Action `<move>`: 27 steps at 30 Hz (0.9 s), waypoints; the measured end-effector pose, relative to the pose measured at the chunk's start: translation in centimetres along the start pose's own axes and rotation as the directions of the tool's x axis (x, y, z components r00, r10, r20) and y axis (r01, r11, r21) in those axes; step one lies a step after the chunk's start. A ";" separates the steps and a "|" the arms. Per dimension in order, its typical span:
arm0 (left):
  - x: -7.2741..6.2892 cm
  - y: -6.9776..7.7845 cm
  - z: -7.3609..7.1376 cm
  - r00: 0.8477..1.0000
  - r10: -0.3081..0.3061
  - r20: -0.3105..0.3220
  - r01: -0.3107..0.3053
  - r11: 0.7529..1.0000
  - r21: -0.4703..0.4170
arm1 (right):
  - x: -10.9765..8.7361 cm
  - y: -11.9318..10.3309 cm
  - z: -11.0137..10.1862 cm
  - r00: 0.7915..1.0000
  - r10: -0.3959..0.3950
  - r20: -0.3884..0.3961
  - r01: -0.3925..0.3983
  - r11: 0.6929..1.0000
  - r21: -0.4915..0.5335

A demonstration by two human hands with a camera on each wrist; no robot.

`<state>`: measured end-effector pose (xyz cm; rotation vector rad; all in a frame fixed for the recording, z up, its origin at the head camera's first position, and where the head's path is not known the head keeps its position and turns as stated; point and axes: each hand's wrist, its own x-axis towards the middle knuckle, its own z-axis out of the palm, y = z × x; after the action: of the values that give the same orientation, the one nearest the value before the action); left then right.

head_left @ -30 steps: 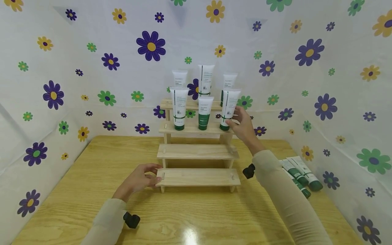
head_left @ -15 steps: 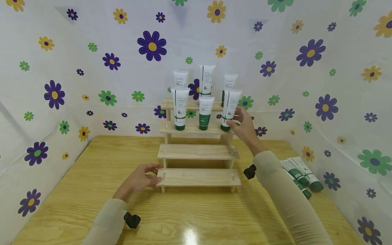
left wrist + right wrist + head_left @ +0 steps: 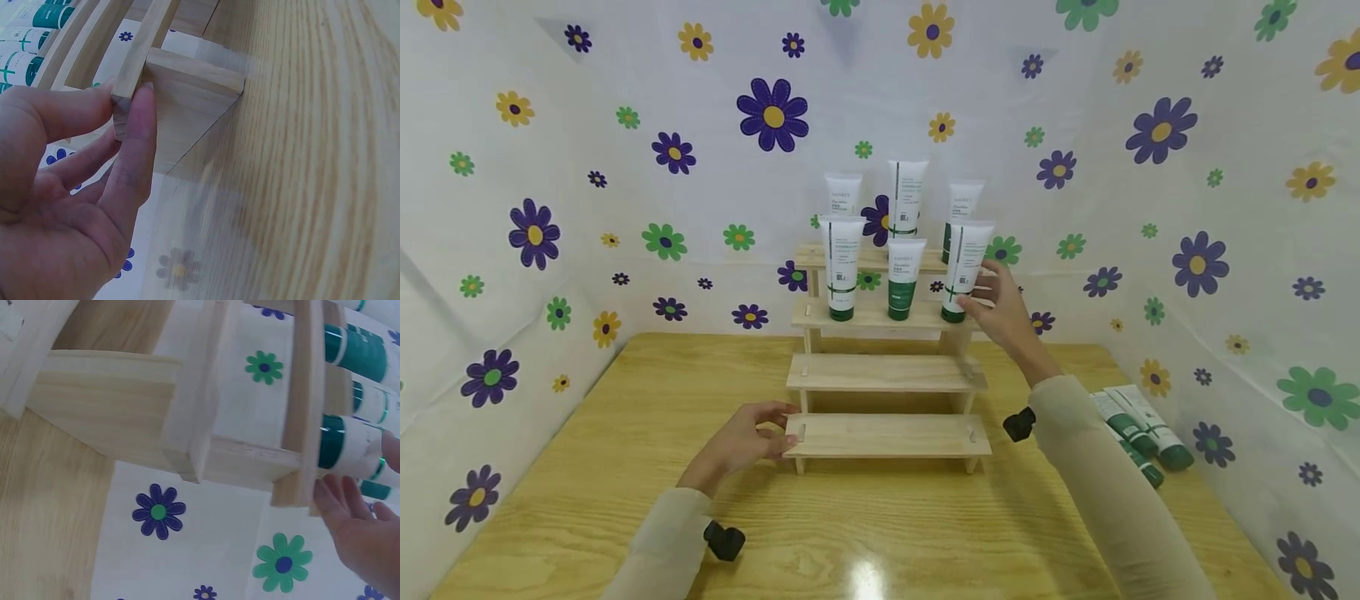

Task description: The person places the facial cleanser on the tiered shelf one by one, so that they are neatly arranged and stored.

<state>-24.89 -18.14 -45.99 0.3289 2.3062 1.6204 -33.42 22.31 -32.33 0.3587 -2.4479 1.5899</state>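
Note:
A stepped wooden display rack (image 3: pixel 887 435) stands on the table, its two lower steps bare. My left hand (image 3: pixel 739 439) pinches the left end of its lowest board (image 3: pixel 134 69), thumb on one face and fingers on the other. On the second step from the top, my right hand (image 3: pixel 1003 312) holds the rightmost white squeeze tube (image 3: pixel 967 258) low down, thumb at its front and fingers at its right side. This tube stands upright on its green cap (image 3: pixel 331 440). Beside it are a shorter white-and-green tube (image 3: pixel 903 279) and a tall white tube (image 3: pixel 842 262).
Three more tubes stand on the top step, the middle one (image 3: pixel 907 196) tallest. Several tubes (image 3: pixel 1146 425) lie in a pile at the table's right edge. A flower-printed cloth (image 3: pixel 700 208) encloses the wooden table (image 3: pixel 880 525) at the back and sides.
My right hand and forearm have shifted slightly right, with the thumb now nearer the tube's right edge. My left hand stays on the lowest board.

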 end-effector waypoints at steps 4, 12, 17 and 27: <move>0.0 -0.1 0.1 1.000 0.001 -0.003 -0.001 1.000 -0.002 | -1.2 -0.6 -1.6 1.000 -0.001 0.003 0.002 0.997 -0.077; -0.1 0.0 0.1 1.000 -0.002 0.003 0.002 1.000 -0.001 | -4.3 -0.5 -6.1 0.999 0.030 0.043 -0.015 0.944 -0.329; -0.1 0.0 0.1 1.000 -0.007 0.003 0.007 1.000 0.000 | -5.7 0.6 -8.5 0.990 0.081 0.117 -0.022 0.900 -0.435; -0.2 0.1 0.1 1.000 -0.004 0.003 0.004 1.000 0.013 | -7.7 3.4 -12.1 0.962 0.200 0.187 -0.063 0.825 -0.562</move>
<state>-24.65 -18.12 -45.91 0.3297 2.3143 1.6024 -26.69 35.48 -32.72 0.2942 -3.0288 0.8331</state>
